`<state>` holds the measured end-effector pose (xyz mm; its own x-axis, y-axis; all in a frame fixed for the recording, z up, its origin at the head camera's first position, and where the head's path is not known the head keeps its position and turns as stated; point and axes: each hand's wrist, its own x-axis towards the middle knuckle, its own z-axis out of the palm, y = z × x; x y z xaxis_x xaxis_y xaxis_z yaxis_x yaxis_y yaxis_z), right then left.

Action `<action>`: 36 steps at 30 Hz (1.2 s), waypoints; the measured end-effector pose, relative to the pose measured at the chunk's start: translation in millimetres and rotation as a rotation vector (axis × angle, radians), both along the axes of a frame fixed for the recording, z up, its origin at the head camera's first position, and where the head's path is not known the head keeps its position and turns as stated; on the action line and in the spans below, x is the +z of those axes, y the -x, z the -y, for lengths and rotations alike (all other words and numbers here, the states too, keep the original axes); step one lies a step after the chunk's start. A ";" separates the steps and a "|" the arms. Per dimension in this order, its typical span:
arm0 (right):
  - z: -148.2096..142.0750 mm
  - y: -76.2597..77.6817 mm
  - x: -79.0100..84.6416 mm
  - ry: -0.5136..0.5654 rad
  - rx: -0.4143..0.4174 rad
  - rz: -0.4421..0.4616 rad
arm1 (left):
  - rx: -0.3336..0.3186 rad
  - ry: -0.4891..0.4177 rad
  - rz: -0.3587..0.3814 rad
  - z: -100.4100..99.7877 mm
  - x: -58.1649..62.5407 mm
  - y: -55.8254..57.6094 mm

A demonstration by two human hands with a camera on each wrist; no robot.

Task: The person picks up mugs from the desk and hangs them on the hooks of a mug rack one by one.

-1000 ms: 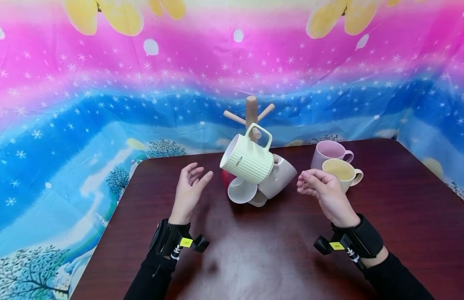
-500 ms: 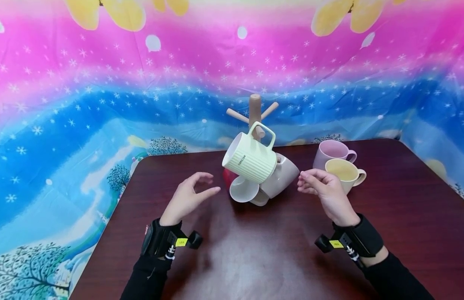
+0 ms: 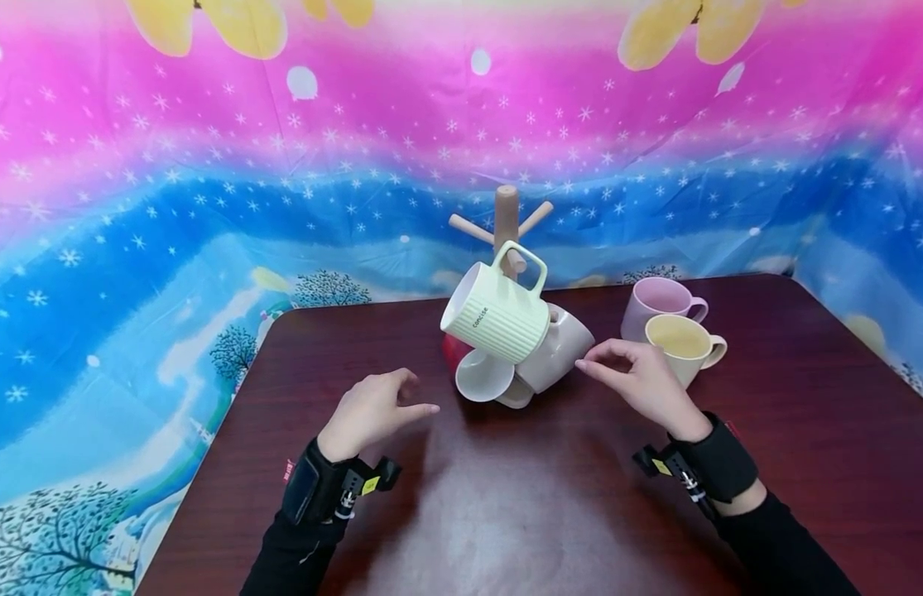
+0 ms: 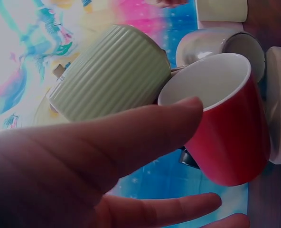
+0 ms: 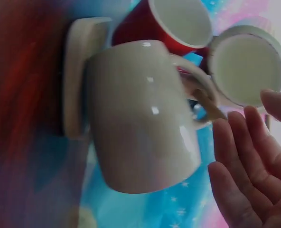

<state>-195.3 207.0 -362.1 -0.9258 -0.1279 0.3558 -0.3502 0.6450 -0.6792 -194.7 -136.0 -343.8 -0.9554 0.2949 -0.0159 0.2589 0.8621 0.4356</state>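
On a wooden mug tree point(image 3: 507, 217) hang a ribbed pale green mug point(image 3: 498, 319) with "concise" on it, a red mug point(image 4: 230, 142) with a white inside, and a glossy beige mug point(image 5: 135, 118). My left hand point(image 3: 367, 415) hovers left of the tree, its thumb and fingers apart and holding nothing. In the left wrist view its thumb overlaps the red mug's rim. To the right of the tree is my right hand point(image 3: 649, 382), fingers loosely bent around nothing, the thumb tip close by the beige mug in the head view.
A pink mug point(image 3: 634, 313) and a pale yellow mug point(image 3: 680, 352) stand upright on the dark wooden table point(image 3: 506, 505), beyond my right hand. Behind the table hangs a bright patterned cloth point(image 3: 386, 116). Two upper pegs of the tree carry no mug.
My left hand has come down and nearer to me, its fingers now pointing right. The right hand has turned slightly, thumb parting from the fingers. The mugs hang as before.
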 end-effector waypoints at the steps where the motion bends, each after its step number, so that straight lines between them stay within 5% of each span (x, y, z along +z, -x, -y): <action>1: 0.8 0.4 3.8 0.008 -0.008 -0.014 | -0.001 0.002 0.006 0.2 0.1 -0.1; 9: 14.0 29.0 75.3 -0.030 -0.012 -0.248 | 0.001 0.010 0.016 1.3 1.3 0.0; 15: 20.3 72.2 121.1 -0.182 0.019 -0.225 | -0.003 0.020 0.032 -0.5 1.1 1.1; 23: 26.1 117.0 114.9 -0.261 0.156 -0.157 | -0.001 0.023 0.057 -3.3 -1.2 0.3; 31: 33.8 126.2 109.3 -0.209 0.080 -0.301 | 0.003 0.039 0.056 -4.3 -1.1 0.8; 36: 28.7 123.6 102.5 -0.172 0.051 -0.470 | 0.003 0.034 0.055 -3.6 -1.2 0.9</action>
<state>-319.0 178.3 -259.6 -0.6612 -0.2622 0.7029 -0.6269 0.7078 -0.3256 -195.5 -132.4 -345.0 -0.9538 0.2901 -0.0781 0.2326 0.8776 0.4191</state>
